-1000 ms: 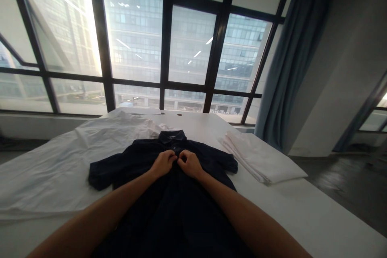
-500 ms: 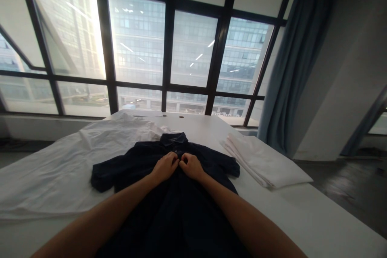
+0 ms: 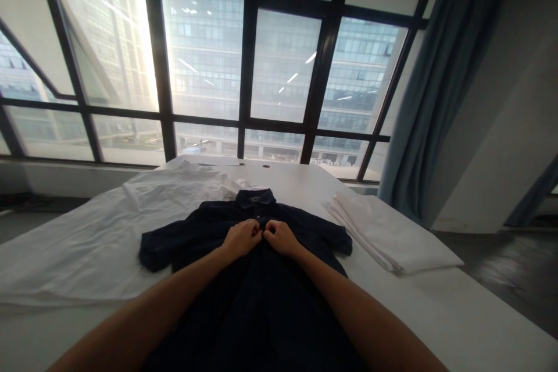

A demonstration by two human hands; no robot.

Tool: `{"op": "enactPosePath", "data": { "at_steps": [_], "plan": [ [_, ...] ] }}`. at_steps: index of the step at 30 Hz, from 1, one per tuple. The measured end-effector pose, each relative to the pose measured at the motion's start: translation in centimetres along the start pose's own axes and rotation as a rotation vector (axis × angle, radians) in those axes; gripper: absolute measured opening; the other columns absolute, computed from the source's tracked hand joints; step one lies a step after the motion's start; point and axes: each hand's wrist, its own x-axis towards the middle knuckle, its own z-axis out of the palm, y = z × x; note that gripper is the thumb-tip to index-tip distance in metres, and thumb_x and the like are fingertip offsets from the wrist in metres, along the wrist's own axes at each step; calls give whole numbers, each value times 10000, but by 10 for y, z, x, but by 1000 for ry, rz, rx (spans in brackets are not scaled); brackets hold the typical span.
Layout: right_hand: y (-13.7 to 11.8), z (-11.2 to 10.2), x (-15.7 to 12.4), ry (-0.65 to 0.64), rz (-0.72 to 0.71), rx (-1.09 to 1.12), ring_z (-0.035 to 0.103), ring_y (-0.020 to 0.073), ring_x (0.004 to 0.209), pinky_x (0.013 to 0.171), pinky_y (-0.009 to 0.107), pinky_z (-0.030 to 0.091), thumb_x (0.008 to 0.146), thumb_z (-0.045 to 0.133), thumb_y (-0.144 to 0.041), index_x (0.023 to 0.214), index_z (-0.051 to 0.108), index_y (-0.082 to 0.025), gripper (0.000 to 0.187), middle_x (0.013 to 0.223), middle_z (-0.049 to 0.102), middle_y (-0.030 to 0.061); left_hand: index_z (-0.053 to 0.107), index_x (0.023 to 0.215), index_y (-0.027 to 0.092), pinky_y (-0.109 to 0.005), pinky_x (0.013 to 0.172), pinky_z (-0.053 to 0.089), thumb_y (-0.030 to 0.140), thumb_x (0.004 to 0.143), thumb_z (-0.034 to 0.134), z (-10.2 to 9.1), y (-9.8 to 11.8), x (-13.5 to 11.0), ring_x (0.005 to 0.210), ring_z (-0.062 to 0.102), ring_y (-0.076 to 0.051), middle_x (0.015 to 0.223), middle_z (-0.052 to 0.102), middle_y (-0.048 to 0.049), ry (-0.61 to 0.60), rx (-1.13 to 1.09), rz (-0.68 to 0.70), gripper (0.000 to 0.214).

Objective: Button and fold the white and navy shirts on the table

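A dark navy short-sleeved shirt (image 3: 257,279) lies face up before me, its collar pointing toward the windows and its sleeves spread to both sides. On the front placket, a little below the collar, my left hand (image 3: 242,238) pinches the cloth with bent fingers. Close beside it, my right hand (image 3: 280,238) is closed on the other side of the same placket. The fingertips of both hands almost meet. Whatever small part lies between them, such as a button, is hidden. One light button shows just above the hands.
A white table (image 3: 418,314) carries the shirt. Crumpled white cloth (image 3: 100,232) spreads over its left side, and a folded white cloth (image 3: 392,232) lies on the right. Beyond the far edge stand dark-framed windows (image 3: 246,70), with a blue curtain (image 3: 431,110) at the right.
The whole view has shifted slightly, so everything appears a little further right. Both hands stay at the placket, with only small finger movements.
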Motion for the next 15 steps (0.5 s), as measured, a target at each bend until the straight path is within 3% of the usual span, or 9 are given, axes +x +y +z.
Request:
{"op": "enactPosePath", "data": {
  "at_steps": [15],
  "plan": [
    [7, -4, 2, -58, -39, 92, 471, 98, 579, 559, 206, 342, 739, 575, -186, 662, 595, -156, 85, 614, 557, -29, 637, 851, 229, -252, 661, 412, 328, 859, 540, 5, -9, 4, 850, 631, -180, 904, 682, -10, 15, -49, 5, 139]
  ]
}}
